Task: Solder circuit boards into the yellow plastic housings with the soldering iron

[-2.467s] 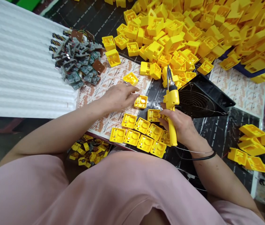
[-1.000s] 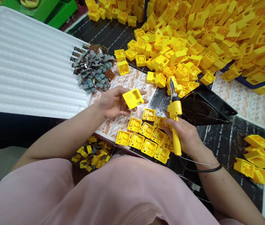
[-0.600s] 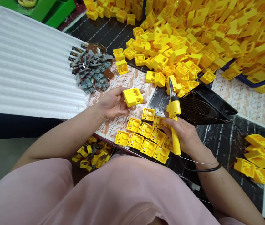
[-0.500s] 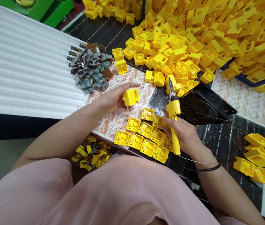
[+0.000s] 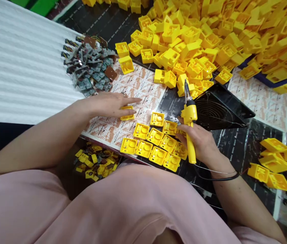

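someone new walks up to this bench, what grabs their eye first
Probably the huge heap of yellow plastic cases, spread over the far side of the table. Next, likely the yellow metal-tipped tool in the right hand, beside the black grille-fronted fan. Then the tangle of circuit boards beyond the left hand, by the white ridged sheet.

Sheet (image 5: 147, 86) free btwn L hand (image 5: 110, 104) & yellow pile (image 5: 191, 37); fan (image 5: 214, 110) blocks beyond R hand (image 5: 199, 139)
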`<state>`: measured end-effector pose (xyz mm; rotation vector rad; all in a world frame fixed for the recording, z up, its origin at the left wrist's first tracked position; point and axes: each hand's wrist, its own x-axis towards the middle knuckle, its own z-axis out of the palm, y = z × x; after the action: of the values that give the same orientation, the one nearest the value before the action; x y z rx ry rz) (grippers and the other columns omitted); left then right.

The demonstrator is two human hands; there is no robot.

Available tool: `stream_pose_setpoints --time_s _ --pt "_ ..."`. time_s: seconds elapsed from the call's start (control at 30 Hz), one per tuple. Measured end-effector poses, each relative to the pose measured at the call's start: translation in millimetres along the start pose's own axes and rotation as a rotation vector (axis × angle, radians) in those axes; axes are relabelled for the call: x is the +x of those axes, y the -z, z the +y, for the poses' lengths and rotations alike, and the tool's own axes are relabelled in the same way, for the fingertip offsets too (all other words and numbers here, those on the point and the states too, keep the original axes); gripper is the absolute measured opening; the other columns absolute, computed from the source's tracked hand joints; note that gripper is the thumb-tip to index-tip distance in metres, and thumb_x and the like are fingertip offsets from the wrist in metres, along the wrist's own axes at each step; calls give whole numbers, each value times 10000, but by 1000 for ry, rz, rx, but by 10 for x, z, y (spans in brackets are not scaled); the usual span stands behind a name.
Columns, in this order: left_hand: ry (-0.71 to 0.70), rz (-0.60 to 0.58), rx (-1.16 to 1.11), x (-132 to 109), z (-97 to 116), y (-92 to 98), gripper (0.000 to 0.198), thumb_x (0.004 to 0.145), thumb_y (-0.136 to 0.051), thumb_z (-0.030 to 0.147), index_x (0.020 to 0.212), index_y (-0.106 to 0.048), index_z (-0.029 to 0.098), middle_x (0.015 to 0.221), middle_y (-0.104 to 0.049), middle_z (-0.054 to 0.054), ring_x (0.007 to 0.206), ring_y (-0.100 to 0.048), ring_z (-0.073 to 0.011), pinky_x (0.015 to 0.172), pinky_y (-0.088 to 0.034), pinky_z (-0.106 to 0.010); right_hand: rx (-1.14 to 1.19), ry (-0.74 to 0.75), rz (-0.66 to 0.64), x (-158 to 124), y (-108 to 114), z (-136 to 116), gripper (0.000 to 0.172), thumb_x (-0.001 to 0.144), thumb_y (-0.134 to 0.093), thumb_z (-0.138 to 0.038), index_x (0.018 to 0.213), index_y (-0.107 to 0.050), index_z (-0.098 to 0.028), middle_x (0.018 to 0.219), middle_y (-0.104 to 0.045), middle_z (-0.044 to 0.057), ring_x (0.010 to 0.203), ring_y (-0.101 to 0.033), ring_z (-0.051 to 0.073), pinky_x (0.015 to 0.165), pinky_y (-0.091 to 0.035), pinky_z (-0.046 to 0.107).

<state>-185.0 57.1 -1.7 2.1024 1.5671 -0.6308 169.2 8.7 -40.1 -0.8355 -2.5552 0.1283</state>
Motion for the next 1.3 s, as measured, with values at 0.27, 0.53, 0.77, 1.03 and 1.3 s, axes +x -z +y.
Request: stream_pose_setpoints --time_s 0.27,0.53,0.77,1.03,1.3 --pt "230 242 124 -43 193 -104 576 1107 -289 462 1340 -704 136 1242 -744 -189 1197 -714 -402 999 -567 -553 -25 44 -12 -90 28 0 116 1058 -614 -234 1173 -627 -221 974 -774 48 844 -746 197 767 -619 318" --pt "54 389 1 93 620 -302 625 1099 -275 476 1096 -782 111 1008 -765 -180 1086 -742 -398 983 -543 -564 83 -18 -25 -180 -70 46 256 1032 -681 -379 1219 -578 -238 1236 -764 112 1056 -753 252 932 -638 412" --pt "-485 629 -73 -434 352 -966 923 983 -326 853 1686 -364 257 1794 -256 -180 1647 -262 -440 1320 -158 -673 179 -50 -111 -456 -7 58 529 941 -757 -571 1294 -539 -243 1222 -720 130 1192 -701 334 1104 -564 576" --pt "-480 487 -30 -210 852 -1033 958 905 -628 780 1684 -398 273 1800 -253 -171 1665 -191 -476 1311 -74 -742 133 12 -101 -197 -252 153 380 1014 -678 -494 1256 -522 -246 1239 -716 139 1155 -716 322 1032 -600 560" --pt "-450 478 -24 -172 892 -637 889 1001 -494 730 1677 -391 163 1800 -241 -188 1690 -173 -391 1345 -189 -639 110 98 -22 -244 -17 70 374 1034 -632 -488 1281 -547 -221 1071 -725 117 950 -748 311 853 -651 510"
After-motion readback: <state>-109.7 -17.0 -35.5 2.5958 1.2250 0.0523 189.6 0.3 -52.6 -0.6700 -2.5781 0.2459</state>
